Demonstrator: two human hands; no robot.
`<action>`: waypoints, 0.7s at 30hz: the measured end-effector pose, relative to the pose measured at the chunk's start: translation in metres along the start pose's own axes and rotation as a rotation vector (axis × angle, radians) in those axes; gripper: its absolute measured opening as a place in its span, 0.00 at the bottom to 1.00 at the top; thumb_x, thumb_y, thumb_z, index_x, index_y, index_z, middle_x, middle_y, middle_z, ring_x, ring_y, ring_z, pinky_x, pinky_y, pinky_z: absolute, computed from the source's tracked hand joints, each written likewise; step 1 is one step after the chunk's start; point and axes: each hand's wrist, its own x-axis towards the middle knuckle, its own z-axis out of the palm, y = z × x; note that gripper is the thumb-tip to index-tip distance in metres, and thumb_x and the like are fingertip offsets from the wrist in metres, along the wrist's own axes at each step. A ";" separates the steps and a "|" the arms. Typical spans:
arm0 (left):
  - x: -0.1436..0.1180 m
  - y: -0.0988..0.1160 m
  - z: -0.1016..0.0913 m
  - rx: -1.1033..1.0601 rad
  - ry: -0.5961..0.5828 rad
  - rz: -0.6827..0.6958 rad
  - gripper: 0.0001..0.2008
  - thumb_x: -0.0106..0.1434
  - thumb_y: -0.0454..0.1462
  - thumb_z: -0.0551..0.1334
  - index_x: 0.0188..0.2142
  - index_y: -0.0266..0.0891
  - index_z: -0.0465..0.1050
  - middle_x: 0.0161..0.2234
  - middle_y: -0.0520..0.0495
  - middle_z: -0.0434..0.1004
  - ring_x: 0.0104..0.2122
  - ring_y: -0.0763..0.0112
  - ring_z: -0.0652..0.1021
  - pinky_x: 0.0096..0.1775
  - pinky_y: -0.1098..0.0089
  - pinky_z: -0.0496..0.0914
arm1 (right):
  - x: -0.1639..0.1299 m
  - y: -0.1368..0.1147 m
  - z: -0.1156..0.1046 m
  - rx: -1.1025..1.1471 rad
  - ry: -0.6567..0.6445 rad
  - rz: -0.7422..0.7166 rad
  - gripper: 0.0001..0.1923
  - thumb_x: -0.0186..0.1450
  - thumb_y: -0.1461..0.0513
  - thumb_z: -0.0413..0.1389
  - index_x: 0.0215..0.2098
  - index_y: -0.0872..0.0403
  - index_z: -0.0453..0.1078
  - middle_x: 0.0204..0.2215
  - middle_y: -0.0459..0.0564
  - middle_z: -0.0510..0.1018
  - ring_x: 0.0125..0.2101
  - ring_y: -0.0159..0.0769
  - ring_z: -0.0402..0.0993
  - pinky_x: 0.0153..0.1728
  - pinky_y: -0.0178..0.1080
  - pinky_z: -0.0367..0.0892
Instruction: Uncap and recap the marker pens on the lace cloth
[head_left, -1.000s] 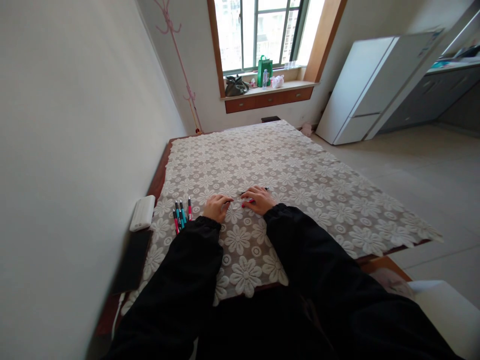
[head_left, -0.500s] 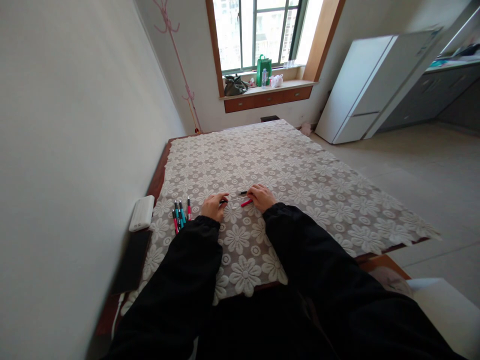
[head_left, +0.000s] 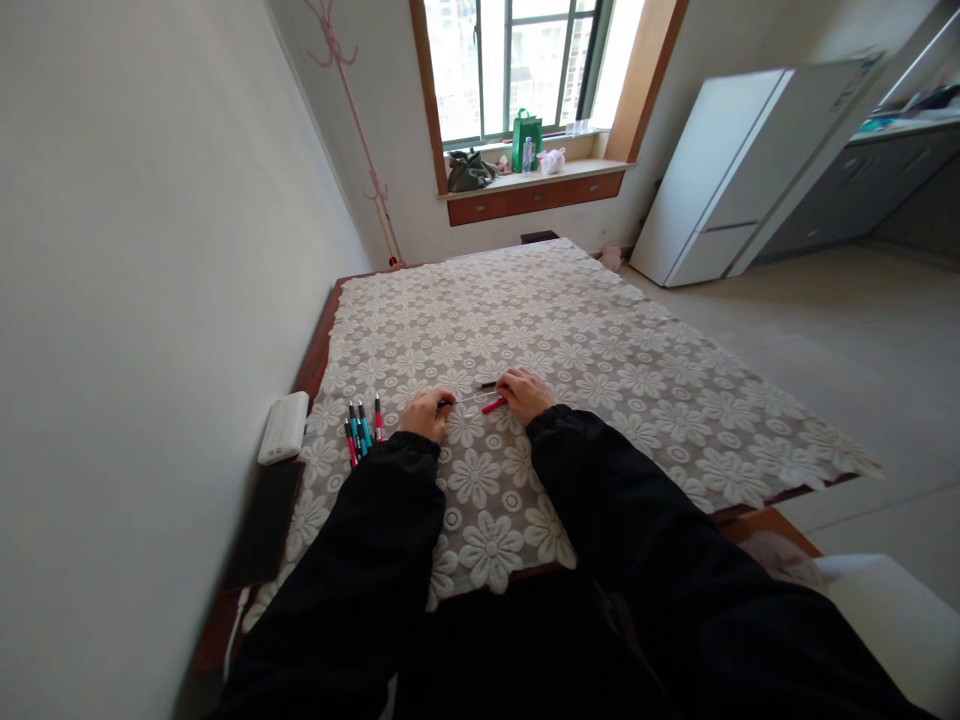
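My left hand [head_left: 426,414] is closed, its thumb and fingertips pinching a small black pen part [head_left: 446,403]. From there a thin white pen refill [head_left: 477,397] stretches across to my right hand [head_left: 526,394], whose bent fingers close on its other end. Just under the right fingertips lies a red pen barrel [head_left: 493,406] on the cloth. A short black pen piece [head_left: 488,385] rests beyond it, close to the same fingers. Left of my left hand, several red and teal click pens [head_left: 361,425] lie in a loose group.
A lace flower tablecloth [head_left: 491,545] covers the table. Along the left edge are a white power bank [head_left: 283,427], a dark flat panel [head_left: 262,522] and a white cable [head_left: 235,630]. A white chair [head_left: 892,610] stands at the lower right, a fridge [head_left: 720,170] beyond.
My left hand has shifted slightly left and its fingers have drawn closer together. My right hand stays nearly in place, with a little more of the refill showing.
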 end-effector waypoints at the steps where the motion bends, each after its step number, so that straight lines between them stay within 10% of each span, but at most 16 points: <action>1: 0.000 0.000 0.000 0.001 -0.010 0.011 0.10 0.64 0.31 0.62 0.43 0.44 0.78 0.44 0.46 0.83 0.49 0.56 0.78 0.54 0.57 0.70 | 0.000 0.000 0.000 0.001 -0.003 -0.006 0.07 0.69 0.66 0.57 0.35 0.50 0.75 0.38 0.50 0.79 0.44 0.41 0.71 0.49 0.43 0.66; 21: 0.000 0.000 0.002 -0.036 0.042 -0.028 0.14 0.63 0.29 0.62 0.47 0.43 0.76 0.42 0.48 0.83 0.46 0.59 0.79 0.52 0.59 0.71 | 0.001 -0.004 -0.007 -0.042 -0.032 0.144 0.06 0.71 0.63 0.56 0.37 0.52 0.75 0.41 0.51 0.79 0.47 0.41 0.71 0.50 0.41 0.63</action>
